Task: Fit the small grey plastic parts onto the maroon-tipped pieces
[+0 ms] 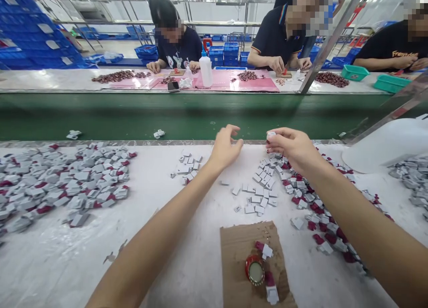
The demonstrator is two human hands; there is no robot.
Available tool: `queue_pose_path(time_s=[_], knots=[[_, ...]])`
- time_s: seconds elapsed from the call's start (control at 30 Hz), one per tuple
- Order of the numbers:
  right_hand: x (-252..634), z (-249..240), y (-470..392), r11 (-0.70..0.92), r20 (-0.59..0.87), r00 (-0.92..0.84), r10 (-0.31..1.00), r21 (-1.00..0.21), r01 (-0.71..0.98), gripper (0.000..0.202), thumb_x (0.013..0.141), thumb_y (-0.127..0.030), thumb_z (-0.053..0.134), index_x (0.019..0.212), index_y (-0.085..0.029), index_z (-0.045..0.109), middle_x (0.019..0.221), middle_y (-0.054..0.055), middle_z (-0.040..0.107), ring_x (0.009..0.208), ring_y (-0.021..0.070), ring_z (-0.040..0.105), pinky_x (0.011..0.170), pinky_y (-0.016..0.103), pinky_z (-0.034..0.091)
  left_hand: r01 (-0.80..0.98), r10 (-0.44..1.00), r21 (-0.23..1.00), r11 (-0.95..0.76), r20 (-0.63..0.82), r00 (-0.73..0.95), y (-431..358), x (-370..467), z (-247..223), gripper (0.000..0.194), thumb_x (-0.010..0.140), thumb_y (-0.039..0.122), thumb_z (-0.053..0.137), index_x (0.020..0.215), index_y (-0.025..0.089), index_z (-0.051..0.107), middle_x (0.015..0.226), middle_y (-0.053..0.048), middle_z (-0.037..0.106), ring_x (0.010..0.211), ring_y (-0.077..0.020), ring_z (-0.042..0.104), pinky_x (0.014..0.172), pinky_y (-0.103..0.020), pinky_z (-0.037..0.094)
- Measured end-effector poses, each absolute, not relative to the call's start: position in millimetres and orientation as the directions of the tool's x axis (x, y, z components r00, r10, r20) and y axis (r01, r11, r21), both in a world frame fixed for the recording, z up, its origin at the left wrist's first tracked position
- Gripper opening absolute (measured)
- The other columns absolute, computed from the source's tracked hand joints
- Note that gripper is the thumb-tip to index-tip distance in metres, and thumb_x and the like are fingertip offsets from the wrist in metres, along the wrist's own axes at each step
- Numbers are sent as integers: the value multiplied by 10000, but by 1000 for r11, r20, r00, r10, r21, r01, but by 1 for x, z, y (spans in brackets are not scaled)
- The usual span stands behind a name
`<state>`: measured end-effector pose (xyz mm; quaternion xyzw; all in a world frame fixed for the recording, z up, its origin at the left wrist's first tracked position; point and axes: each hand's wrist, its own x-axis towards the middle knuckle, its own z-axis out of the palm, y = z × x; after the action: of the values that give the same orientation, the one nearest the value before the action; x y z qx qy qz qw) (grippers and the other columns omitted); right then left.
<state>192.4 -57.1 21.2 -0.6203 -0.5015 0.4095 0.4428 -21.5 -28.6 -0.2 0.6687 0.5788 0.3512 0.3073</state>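
Right hand [294, 148] fingers pinched on small white piece [270, 133]; left hand [224, 148] fingers loosely curled, empty, just beside it above tabletop [187, 254].

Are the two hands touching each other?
Apart. The head view shows a strip of green belt and table edge between the left hand and the right hand, which pinches a small white piece.

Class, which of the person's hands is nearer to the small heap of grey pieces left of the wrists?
Left. The left hand hovers just right of the small heap; the right hand is farther right, pinching a small white piece.
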Motion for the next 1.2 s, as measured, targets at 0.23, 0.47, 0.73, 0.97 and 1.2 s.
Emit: queue_pose_path(time_s=[0.23,0.47,0.73,0.97,1.2], knots=[[168,15,-168,-159,-164,-13,986,-929,-334,330,752,-453,1032,946,-279,830,1021,32,834,974,215,785,889,369,682,65,877,923,-378,335,344,-144,-20,5,138,1042,202,720,1178,210,739,1148,-64,798,1006,-198,760,947,-361,623],[177,11,-235,80,77,-21,997,-964,253,225,923,-461,928,1076,-302,884,1116,68,829,1032,251,783,923,350,671,156,890,950,-272,186,417,-202,-40,9,117,1052,186,724,1114,210,821,1089,-57,796,1039,-216,748,936,-358,587],[183,-18,-278,26,-3,-147,989,-980,199,176,999,-415,856,1109,-284,898,1123,96,854,1017,282,854,880,319,737,149,888,985,-91,13,460,-244,-47,11,102,1025,165,764,1086,201,838,1069,-53,789,1026,-203,761,923,-323,597],[193,-31,-305,86,76,-45,996,-951,297,115,988,-376,859,1058,-288,884,1075,79,859,1004,270,847,826,250,715,481,927,829,-285,111,358,-226,-70,7,219,1080,272,722,1285,207,767,1192,-85,786,1077,-253,737,972,-411,617],[197,-32,-319,19,0,-61,998,-947,319,175,987,-444,844,1041,-282,886,1040,83,864,918,277,847,779,272,715,970,953,168,-176,277,125,-154,-122,-21,332,1008,81,582,1237,191,795,1402,-213,695,1289,-459,576,1033,-650,531]])
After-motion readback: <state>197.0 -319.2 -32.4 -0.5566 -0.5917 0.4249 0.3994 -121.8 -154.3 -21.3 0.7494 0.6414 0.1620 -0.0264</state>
